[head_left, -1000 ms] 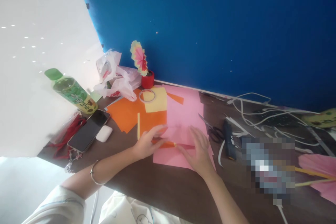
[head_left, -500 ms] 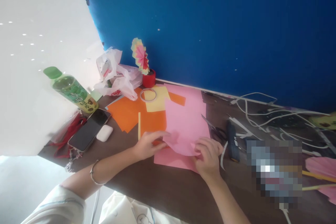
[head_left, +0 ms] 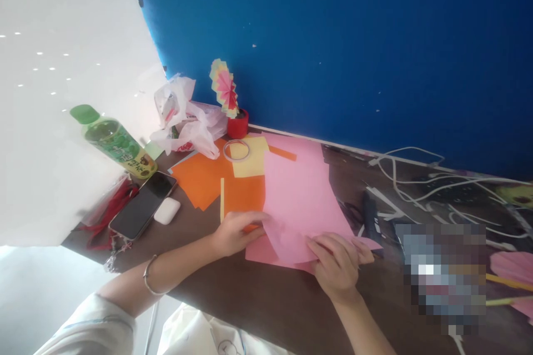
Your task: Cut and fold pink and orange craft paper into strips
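My right hand (head_left: 338,262) pinches the near edge of a pink paper sheet (head_left: 302,199) and holds it lifted and tilted above the brown table (head_left: 266,299). My left hand (head_left: 235,232) presses its fingers on the left part of the paper stack, where another pink sheet (head_left: 260,252) and an orange strip lie flat. Orange sheets (head_left: 202,177) and a yellow sheet (head_left: 250,160) lie behind the left hand. The lifted sheet hides the scissors.
A green drink bottle (head_left: 114,141), a phone (head_left: 144,205) and a white earbud case (head_left: 167,211) lie at left. A tape ring (head_left: 236,150), a paper flower in a red pot (head_left: 237,122) and plastic bags (head_left: 183,122) stand at the back. White cables (head_left: 416,177) spread at right.
My right hand took the pink sheet's near edge and lifted it, swinging it right over the scissors. My left hand stayed pressing on the stack.
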A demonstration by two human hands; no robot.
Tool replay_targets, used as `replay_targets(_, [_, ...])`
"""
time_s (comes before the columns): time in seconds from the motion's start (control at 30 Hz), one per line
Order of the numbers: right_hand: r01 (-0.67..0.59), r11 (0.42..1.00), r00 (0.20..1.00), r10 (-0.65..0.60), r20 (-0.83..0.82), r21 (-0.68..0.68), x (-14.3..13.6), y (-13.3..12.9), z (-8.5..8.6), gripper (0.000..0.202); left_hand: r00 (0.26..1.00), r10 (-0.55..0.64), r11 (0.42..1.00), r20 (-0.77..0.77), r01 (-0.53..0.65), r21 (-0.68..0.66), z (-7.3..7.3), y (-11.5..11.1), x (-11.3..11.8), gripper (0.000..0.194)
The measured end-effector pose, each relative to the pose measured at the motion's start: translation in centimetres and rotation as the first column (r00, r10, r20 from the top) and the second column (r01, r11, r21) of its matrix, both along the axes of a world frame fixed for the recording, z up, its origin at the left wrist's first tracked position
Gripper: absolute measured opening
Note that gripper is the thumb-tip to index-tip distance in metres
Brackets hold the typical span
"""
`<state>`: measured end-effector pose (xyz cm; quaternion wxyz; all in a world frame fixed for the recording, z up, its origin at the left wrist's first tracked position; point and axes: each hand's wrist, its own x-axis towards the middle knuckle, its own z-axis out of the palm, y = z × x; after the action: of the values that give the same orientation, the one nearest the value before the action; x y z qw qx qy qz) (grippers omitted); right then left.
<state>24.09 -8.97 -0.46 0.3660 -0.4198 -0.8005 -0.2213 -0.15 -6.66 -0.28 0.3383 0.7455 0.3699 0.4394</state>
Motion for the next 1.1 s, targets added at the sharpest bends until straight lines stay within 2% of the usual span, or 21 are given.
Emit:
replay_targets(0.1, [0.008, 0.998, 1.000, -0.009, 0.023, 0.070, 0.2, -0.2, -0.3, 0.010, 1.000, -0.005, 0.999, 0.001, 0.005, 0.046, -0.1, -0.2, -0.1, 0.020])
replay_targets(0.17, [0.031, 0.995, 0.998, -0.035, 0.044, 0.100, 0.6, -0.5, -0.7, 0.007, 0.999, -0.030, 0.999, 0.032, 0.030, 0.026, 0.1, -0.4, -0.1, 0.018])
replay_targets(0.27, [0.054, 0.989, 0.993, -0.068, 0.095, 0.139, 1.5, -1.0, -1.4, 0.009, 0.981, -0.081, 0.984, 0.177, 0.107, -0.140, 0.6, -0.5, 0.1, 0.021])
replay_targets(0.33, [0.045, 0.983, 0.988, -0.070, 0.140, 0.176, 2.1, -1.3, -1.8, 0.017, 0.937, -0.073, 0.919, 0.341, 0.196, -0.342, 1.0, -0.5, 0.4, 0.024])
replay_targets(0.4, [0.034, 0.982, 0.982, -0.068, 0.178, 0.188, 2.4, -1.4, -2.0, 0.023, 0.883, 0.014, 0.807, 0.469, 0.267, -0.527, 1.1, -0.3, 0.7, 0.023])
replay_targets(0.47, [0.031, 0.982, 0.980, -0.067, 0.188, 0.188, 2.4, -1.3, -1.9, 0.024, 0.841, 0.098, 0.718, 0.533, 0.311, -0.622, 1.1, 0.0, 1.0, 0.024])
replay_targets(0.5, [0.039, 0.981, 0.982, -0.073, 0.172, 0.192, 2.2, -1.2, -1.8, 0.023, 0.824, 0.122, 0.694, 0.554, 0.328, -0.641, 1.0, 0.1, 1.0, 0.025])
replay_targets(0.63, [0.091, 0.968, 0.995, -0.100, 0.026, 0.234, 1.0, -0.9, -0.7, 0.018, 0.758, 0.104, 0.665, 0.644, 0.429, -0.612, 1.0, 0.1, 1.0, 0.026])
replay_targets(0.73, [0.078, 0.966, 0.996, -0.083, 0.012, 0.246, 0.5, -0.9, -0.1, 0.017, 0.722, 0.075, 0.664, 0.688, 0.479, -0.574, 1.1, -0.1, 0.9, 0.026])
replay_targets(0.93, [0.067, 0.959, 0.997, -0.076, 0.022, 0.277, 0.7, -1.0, 0.1, 0.025, 0.740, 0.091, 0.660, 0.666, 0.456, -0.597, 0.9, -0.2, 0.7, 0.022])
replay_targets(1.1, [0.063, 0.962, 0.996, -0.079, 0.051, 0.267, 0.9, -1.0, 0.1, 0.018, 0.745, 0.073, 0.671, 0.663, 0.455, -0.585, 1.0, -0.2, 0.8, 0.018])
